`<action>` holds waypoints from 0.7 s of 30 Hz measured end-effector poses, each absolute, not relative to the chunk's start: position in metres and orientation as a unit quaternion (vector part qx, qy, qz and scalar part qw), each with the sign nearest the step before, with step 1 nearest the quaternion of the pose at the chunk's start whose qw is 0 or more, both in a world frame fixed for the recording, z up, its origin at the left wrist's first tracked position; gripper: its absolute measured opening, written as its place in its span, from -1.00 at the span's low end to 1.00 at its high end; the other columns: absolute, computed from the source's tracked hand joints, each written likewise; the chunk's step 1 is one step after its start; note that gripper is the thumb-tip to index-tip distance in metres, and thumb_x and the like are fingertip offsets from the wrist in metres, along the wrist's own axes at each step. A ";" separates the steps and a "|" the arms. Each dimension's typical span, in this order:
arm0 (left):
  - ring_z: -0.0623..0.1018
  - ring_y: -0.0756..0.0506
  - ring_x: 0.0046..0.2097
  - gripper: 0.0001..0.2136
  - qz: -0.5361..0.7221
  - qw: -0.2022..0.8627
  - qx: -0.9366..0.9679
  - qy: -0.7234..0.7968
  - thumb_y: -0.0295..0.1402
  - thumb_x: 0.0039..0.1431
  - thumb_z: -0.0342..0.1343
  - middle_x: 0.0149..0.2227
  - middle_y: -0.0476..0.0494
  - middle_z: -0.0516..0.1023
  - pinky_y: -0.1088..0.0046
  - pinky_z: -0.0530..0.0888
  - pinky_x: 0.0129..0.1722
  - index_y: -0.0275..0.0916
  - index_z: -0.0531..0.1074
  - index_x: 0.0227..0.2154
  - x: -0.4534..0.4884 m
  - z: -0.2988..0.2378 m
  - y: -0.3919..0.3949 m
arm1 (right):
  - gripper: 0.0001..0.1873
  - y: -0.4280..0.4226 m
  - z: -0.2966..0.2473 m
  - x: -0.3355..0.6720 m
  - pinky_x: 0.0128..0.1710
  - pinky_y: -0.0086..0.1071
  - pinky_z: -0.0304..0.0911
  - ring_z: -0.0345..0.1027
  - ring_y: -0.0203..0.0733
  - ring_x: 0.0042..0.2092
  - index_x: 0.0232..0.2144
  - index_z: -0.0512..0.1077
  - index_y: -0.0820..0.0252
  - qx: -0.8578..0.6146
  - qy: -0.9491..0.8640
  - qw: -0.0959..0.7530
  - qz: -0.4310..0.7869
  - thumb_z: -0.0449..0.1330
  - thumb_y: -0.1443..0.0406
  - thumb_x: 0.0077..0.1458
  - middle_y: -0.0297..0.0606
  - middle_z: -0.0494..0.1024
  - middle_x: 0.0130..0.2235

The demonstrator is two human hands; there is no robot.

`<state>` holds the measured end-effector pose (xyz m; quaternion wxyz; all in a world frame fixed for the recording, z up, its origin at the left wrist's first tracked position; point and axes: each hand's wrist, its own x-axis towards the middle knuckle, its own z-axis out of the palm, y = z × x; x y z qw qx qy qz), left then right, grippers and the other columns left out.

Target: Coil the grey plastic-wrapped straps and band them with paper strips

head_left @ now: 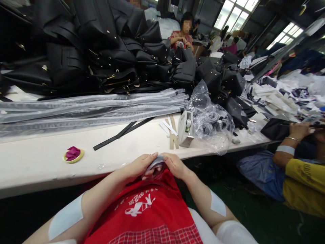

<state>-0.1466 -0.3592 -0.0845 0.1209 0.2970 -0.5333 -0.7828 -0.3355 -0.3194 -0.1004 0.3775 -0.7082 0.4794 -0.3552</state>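
Note:
In front of the red apron [152,203], at the table's edge, my left hand [142,166] and my right hand [175,165] meet. Both are closed on a coiled grey strap [157,160] that looks wrapped in clear film; fingers hide much of it. Long film-wrapped straps [101,110] lie side by side across the table. A clear plastic bag [207,115] to the right has coiled straps inside. By it stands a white tape dispenser [186,128].
Black handbags [122,57] are heaped along the far side. Two black strips [119,134], tan and white strips [172,134] and a yellow dish with magenta cloth [73,154] lie on the white table [38,159]. A co-worker's arm [286,149] is at right.

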 end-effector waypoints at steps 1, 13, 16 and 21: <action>0.15 0.04 -0.73 -0.44 -0.809 0.147 0.297 -0.486 0.16 0.18 -0.14 -0.81 0.14 0.12 0.49 0.20 -0.61 -0.28 0.44 -0.47 -0.148 -0.087 -0.357 | -0.49 -0.316 -0.113 -0.327 -0.24 -0.32 0.32 0.38 -0.22 -0.29 -0.23 0.37 0.19 -0.674 0.472 0.435 -0.365 -0.21 -0.01 0.32 -0.23 0.48 -0.31; 0.50 -0.14 -0.19 -0.69 -0.532 0.218 0.404 -0.711 -0.08 0.25 -0.11 -0.26 -0.11 0.53 0.33 0.37 -0.11 -0.19 0.37 -0.19 -0.142 -0.128 -0.341 | -0.65 -0.313 -0.114 -0.322 -0.23 -0.38 0.22 0.41 -0.16 -0.25 -0.28 0.47 0.23 -0.757 0.539 0.364 -0.064 0.00 0.11 0.24 -0.17 0.57 -0.25; 0.49 -0.12 -0.29 -0.73 -0.492 0.188 0.429 -0.734 -0.15 0.27 -0.15 -0.34 -0.09 0.51 0.36 0.37 -0.20 -0.18 0.36 -0.27 -0.144 -0.121 -0.333 | -0.65 -0.326 -0.102 -0.327 -0.29 -0.43 0.22 0.43 -0.19 -0.28 -0.26 0.51 0.23 -0.784 0.480 0.395 -0.006 0.06 0.10 0.19 -0.19 0.60 -0.25; 0.50 -0.13 -0.23 -0.67 -0.485 0.173 0.403 -0.757 -0.15 0.28 -0.18 -0.33 -0.09 0.55 0.38 0.37 -0.14 -0.16 0.45 -0.34 -0.146 -0.125 -0.330 | -0.64 -0.399 -0.087 -0.352 -0.17 -0.45 0.25 0.43 -0.21 -0.16 -0.12 0.51 0.19 -0.741 0.650 0.169 -0.021 0.07 0.10 0.22 -0.14 0.58 -0.14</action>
